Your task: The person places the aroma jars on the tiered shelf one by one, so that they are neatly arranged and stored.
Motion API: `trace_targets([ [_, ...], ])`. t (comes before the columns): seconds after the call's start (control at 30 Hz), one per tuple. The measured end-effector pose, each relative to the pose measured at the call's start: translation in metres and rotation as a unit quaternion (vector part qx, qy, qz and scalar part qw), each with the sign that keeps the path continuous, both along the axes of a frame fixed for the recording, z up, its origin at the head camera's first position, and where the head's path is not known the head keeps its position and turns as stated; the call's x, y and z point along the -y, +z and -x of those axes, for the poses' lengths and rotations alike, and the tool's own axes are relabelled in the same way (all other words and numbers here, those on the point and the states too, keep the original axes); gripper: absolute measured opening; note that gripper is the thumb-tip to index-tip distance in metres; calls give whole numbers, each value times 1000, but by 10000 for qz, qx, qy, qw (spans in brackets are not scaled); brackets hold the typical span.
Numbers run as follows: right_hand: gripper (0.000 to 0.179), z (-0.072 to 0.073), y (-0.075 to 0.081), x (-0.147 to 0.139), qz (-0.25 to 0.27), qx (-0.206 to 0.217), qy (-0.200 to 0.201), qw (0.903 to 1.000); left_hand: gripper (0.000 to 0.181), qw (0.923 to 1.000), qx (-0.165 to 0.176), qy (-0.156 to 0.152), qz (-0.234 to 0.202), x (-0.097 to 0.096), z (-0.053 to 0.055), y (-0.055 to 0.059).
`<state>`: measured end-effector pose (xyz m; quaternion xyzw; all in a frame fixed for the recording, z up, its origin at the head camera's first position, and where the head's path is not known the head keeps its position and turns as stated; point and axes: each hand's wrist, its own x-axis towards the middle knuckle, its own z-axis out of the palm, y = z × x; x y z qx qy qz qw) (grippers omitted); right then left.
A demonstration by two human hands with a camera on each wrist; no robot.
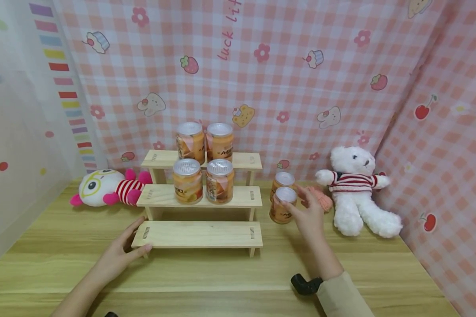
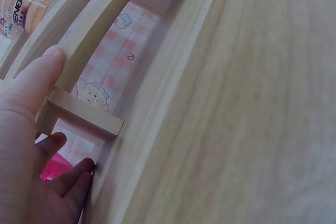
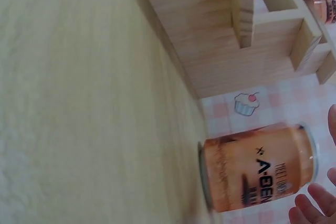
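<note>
My left hand [image 1: 120, 252] grips the shelf [image 1: 200, 233], likely steadying it, with my right hand [image 1: 310, 217] spread beside the nearest can [image 1: 279, 213].

Right arm: beige sleeve [image 1: 343, 297], black wrist part [image 1: 306, 285]

Sleeve is plain light beige, ends in a straight edge below the wrist. Wrist part: black, smooth, elbow-shaped, rounded end, sits at the cuff. Left hand [image 1: 120, 252] and right hand [image 1: 309, 215] bare. Left forearm bare too.

Left hand [image 1: 120, 252] extended forward, thumb parted from fingers; right hand [image 1: 310, 216] farther forward, thumb and fingers apart.
</note>
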<state>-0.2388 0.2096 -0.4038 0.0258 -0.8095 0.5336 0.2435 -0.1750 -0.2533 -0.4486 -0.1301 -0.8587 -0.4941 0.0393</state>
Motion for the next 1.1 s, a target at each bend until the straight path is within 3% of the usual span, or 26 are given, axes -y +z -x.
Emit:
trace_targets([
  [0.53,70,17,-20,0,235,392,-15,9990,79,10000,88,25,-10,0,1,2],
  [0.8,69,16,-21,5,592,311,101,9977,79,10000,75,1,-43,0,0,2],
  [1.1,63,20,-31,5,679,102,-45,9976,77,10000,-15,50,50,0,0,1],
])
